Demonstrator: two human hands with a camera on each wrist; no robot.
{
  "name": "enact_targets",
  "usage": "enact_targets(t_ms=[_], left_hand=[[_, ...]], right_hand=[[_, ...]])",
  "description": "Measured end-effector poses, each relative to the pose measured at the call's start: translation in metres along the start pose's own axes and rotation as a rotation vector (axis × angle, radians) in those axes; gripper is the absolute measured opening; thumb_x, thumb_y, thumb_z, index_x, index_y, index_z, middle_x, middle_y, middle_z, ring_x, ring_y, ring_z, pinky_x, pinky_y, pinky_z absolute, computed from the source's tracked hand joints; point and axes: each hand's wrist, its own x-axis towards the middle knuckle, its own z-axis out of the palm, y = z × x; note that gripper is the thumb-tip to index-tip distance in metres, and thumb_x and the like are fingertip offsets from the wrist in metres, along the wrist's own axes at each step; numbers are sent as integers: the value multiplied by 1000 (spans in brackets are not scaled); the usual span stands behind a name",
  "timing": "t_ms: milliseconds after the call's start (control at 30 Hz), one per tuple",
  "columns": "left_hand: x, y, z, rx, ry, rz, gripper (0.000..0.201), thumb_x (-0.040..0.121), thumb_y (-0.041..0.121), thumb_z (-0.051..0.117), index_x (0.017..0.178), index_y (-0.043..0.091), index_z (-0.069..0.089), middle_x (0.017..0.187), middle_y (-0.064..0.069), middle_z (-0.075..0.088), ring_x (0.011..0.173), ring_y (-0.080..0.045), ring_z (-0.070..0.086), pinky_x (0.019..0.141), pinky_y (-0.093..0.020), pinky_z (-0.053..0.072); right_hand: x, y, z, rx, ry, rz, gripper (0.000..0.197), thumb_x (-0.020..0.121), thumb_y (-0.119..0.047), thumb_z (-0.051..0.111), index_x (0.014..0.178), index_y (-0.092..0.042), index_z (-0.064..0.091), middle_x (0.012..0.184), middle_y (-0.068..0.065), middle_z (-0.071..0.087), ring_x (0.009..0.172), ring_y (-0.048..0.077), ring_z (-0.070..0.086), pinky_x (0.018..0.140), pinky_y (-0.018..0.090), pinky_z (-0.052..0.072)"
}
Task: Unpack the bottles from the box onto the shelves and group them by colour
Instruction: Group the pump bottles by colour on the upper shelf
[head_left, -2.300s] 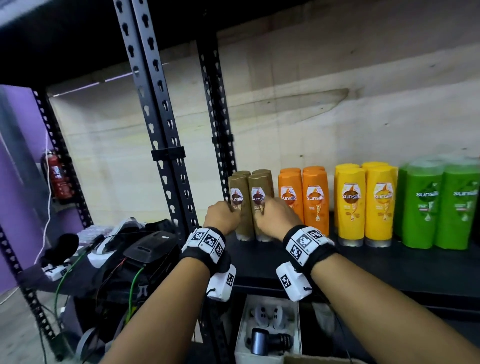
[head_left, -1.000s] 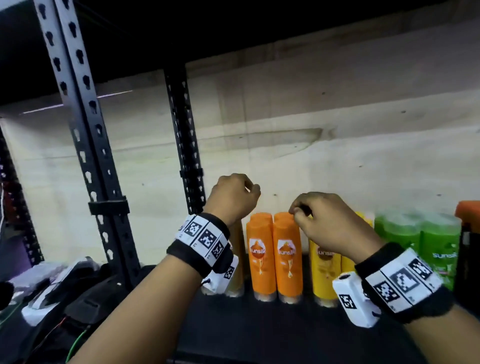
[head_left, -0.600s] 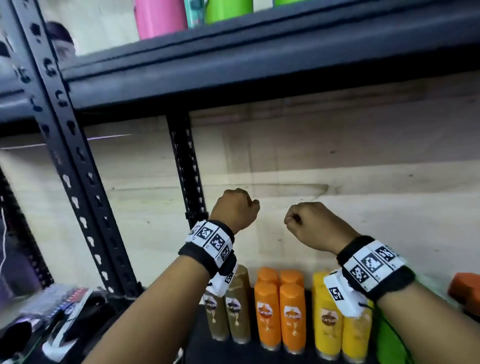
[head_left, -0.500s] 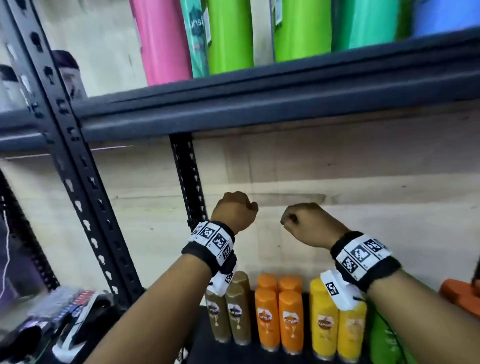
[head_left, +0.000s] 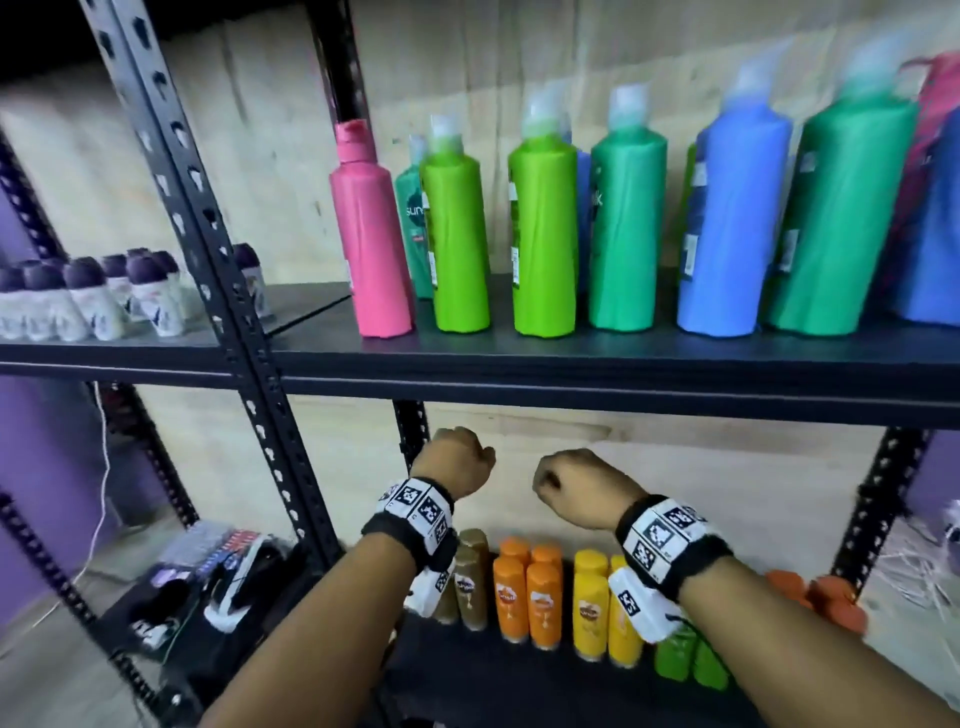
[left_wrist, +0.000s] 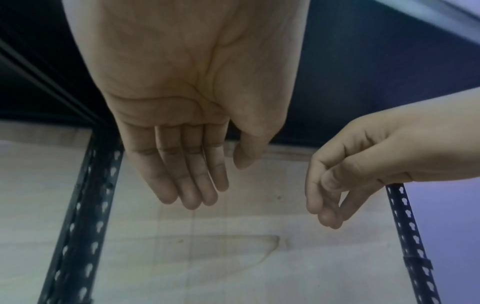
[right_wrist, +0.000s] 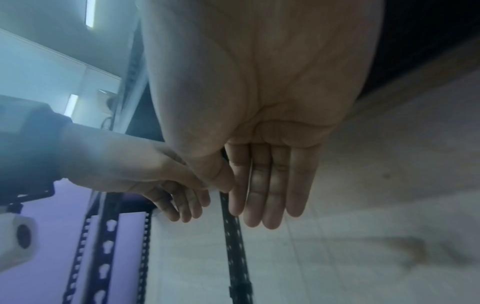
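Observation:
Both hands are raised side by side below the upper shelf (head_left: 597, 369), and both are empty. My left hand (head_left: 460, 460) hangs with its fingers (left_wrist: 187, 181) straight and relaxed. The fingers (right_wrist: 267, 195) of my right hand (head_left: 574, 483) are loose in the same way. On the lower shelf, under my wrists, small bottles stand in colour pairs: brown (head_left: 467, 582), orange (head_left: 530, 592), yellow (head_left: 597, 608) and green (head_left: 685, 660). Tall bottles line the upper shelf: pink (head_left: 371, 234), two light green (head_left: 457, 234), dark green (head_left: 626, 228) and blue (head_left: 727, 228). No box is in view.
Black perforated uprights (head_left: 218, 291) frame the bays. Several small purple-capped roll-on bottles (head_left: 93, 296) fill the shelf on the left. Dark gear and cables (head_left: 218, 597) lie at the lower left. Orange items (head_left: 815, 597) sit at the right end of the lower shelf.
Both hands let go of the brown bottles and rose off the lower shelf. The view then tilted upward, bringing the upper shelf and its tall bottles into sight.

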Motion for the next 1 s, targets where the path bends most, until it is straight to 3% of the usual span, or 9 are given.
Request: enact_targets(t_ms=[133,200,333,500,600,700,767,867,1000], left_hand=[[-39,1,-50,-98,80,-86,41,97,40,54,89,4,70,105,-22,69,100,-39,64,85,-36,52],[-52,0,-76,-110,114,-105,40,97,40,56,88,4,70,102,-19,71,100,-38,65,82,-35,51],[-65,-5,-125,-98,176,-69,41,96,42,55,88,6,72,95,-16,72,94,-34,67,74,-31,48],[-59,-8,-183,-96,328,12,39,96,43,57,66,18,56,83,-13,66,78,-32,61,71,-30,44],[-53,-10,-209,-147,458,73,26,96,38,59,86,14,65,94,-14,70,89,-34,66,80,-35,53],[-43,-11,-222,-206,640,161,29,96,28,59,111,4,55,111,-16,60,100,-35,61,90,-45,51],[-33,-13,-226,-252,708,215,45,96,25,61,128,-2,45,124,-19,50,110,-36,56,98,-46,48],[-16,-19,-227,-295,676,221,74,95,29,65,149,-3,26,138,-22,40,124,-40,50,107,-47,43],[2,-21,-221,-387,632,202,86,95,35,67,155,-1,16,141,-27,40,127,-43,49,106,-49,41]], right_hand=[[-26,-29,-40,-78,29,-149,23,94,-29,50,99,-23,71,106,-6,69,99,14,62,87,32,52],[-34,-46,-61,-121,7,-202,21,94,-32,49,96,-26,69,104,-9,68,97,14,61,86,33,52],[-40,-82,-101,-130,38,-297,24,96,-39,50,98,-28,71,104,-11,70,99,10,61,89,33,51],[-38,-127,-138,-85,209,-343,24,97,-37,52,96,-27,73,100,-12,72,93,6,62,82,28,49],[-29,-151,-158,-43,363,-364,21,96,-31,55,94,-21,74,96,-8,72,92,12,63,82,30,49],[-12,-165,-170,27,548,-337,21,97,-31,56,110,-20,69,105,-8,62,97,10,58,83,23,41],[1,-173,-172,63,640,-292,37,97,-32,58,131,-17,57,126,-4,51,110,11,52,94,21,36],[19,-184,-172,134,671,-229,66,96,-34,59,153,-17,30,157,4,26,143,21,34,112,29,29],[48,-193,-175,203,599,-128,91,97,-36,59,161,-14,-1,168,7,1,155,22,8,123,34,13]])
